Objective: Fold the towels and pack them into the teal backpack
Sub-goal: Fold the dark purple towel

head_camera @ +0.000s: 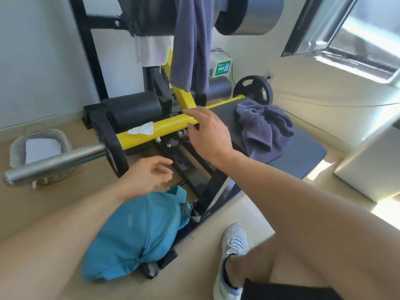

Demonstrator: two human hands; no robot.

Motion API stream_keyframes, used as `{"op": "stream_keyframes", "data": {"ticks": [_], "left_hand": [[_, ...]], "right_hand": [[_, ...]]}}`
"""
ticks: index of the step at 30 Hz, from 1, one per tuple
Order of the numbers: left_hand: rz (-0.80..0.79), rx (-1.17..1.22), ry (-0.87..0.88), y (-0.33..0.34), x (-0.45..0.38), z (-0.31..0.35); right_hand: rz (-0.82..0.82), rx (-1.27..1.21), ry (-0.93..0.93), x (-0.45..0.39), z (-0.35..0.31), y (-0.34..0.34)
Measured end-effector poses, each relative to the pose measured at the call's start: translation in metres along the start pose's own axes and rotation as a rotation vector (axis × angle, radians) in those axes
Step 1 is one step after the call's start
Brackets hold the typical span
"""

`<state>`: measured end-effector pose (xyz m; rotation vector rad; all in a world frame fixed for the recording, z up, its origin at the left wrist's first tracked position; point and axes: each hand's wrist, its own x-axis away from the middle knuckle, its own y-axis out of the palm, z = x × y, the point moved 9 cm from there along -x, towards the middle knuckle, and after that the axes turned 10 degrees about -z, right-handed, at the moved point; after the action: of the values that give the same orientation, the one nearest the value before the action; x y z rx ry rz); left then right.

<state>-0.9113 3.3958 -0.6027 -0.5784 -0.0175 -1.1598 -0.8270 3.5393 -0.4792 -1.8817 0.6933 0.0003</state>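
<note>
While both towels sit unfolded, one [190, 40] hung, one [263, 126] crumpled on bench [303, 152], teal backpack [134, 234] waits; right hand [207, 135], left hand [149, 176] open, empty — nothing done yet.

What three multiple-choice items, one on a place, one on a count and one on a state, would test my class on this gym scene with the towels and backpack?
1. Where does the crumpled towel lie?
A. on the dark mat
B. inside the backpack
C. in the basket

2. How many purple-grey towels show?
A. one
B. two
C. four

3. What is the right hand doing?
A. gripping a towel
B. reaching out open, holding nothing
C. zipping the backpack

Answers:
1 A, it sits bunched on the mat beside the yellow bar.
2 B, one crumpled, one hanging towel draped above.
3 B, its fingers are spread over the bar; the teal backpack lies untouched on the floor.
</note>
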Motion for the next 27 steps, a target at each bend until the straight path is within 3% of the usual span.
{"op": "stream_keyframes", "data": {"ticks": [3, 5, 7, 9, 16, 20, 23, 27], "left_hand": [[0.033, -0.058, 0.101, 0.003, 0.000, 0.022], [0.045, -0.070, 0.140, 0.006, -0.001, 0.034], [0.056, -0.087, 0.170, 0.009, -0.001, 0.043], [0.060, -0.113, 0.190, 0.014, -0.003, 0.050], [0.148, -0.127, 0.288, 0.013, -0.003, 0.068], [0.333, -0.195, 0.368, -0.016, 0.012, 0.078], [0.326, -0.226, 0.318, -0.031, 0.021, 0.067], [0.299, -0.169, 0.249, -0.038, 0.033, 0.048]], "right_hand": [[0.085, 0.204, 0.140, -0.005, 0.025, -0.054], [0.063, 0.346, 0.348, -0.002, 0.066, -0.073], [-0.030, 0.313, 0.592, 0.015, 0.114, -0.074], [-0.115, 0.218, 0.711, 0.032, 0.142, -0.062], [-0.064, 0.050, 0.362, 0.019, 0.086, -0.044], [-0.374, -0.373, 0.124, 0.018, 0.029, 0.000], [-0.521, -0.663, 0.113, 0.028, 0.009, 0.026], [-0.424, -0.593, 0.161, 0.026, 0.011, 0.024]]}}
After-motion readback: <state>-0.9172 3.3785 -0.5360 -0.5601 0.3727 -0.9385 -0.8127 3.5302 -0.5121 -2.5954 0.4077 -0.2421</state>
